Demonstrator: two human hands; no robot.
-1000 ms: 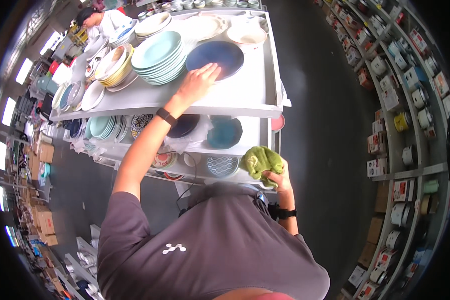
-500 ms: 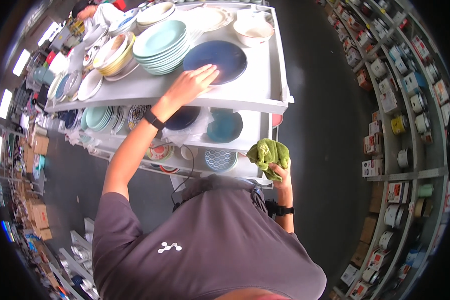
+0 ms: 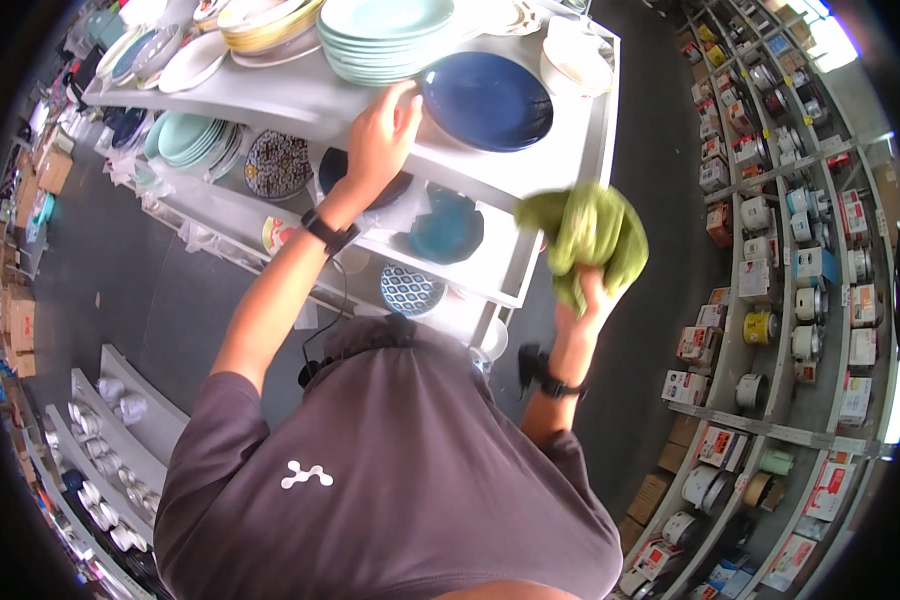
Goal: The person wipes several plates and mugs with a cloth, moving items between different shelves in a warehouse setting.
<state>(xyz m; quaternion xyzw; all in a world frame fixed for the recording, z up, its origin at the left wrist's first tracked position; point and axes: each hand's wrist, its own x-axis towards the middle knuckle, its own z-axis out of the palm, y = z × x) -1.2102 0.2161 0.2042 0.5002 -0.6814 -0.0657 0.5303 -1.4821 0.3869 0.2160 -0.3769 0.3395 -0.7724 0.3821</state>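
A dark blue round plate (image 3: 488,102) lies on the white top shelf of a cart. Beside its left rim is my left hand (image 3: 380,142), fingers stretched out and holding nothing; whether a fingertip touches the rim is hard to see. My right hand (image 3: 588,300) is closed around a bunched green cloth (image 3: 592,232), blurred by motion, off the cart's right front corner. A stack of pale mint plates (image 3: 380,45) stands just behind my left hand. To the right of the blue plate sits a white bowl (image 3: 576,68).
Lower cart shelves carry a teal plate (image 3: 446,226), a patterned plate (image 3: 278,165) and a blue-and-white plate (image 3: 412,290). Tall racks (image 3: 770,435) with boxes and spools line the right side. At lower left stands a grey rack (image 3: 130,400) with white items.
My left hand has come off the blue plate's surface to its left side. My right hand has raised the green cloth up and to the right. The whole view has shifted.
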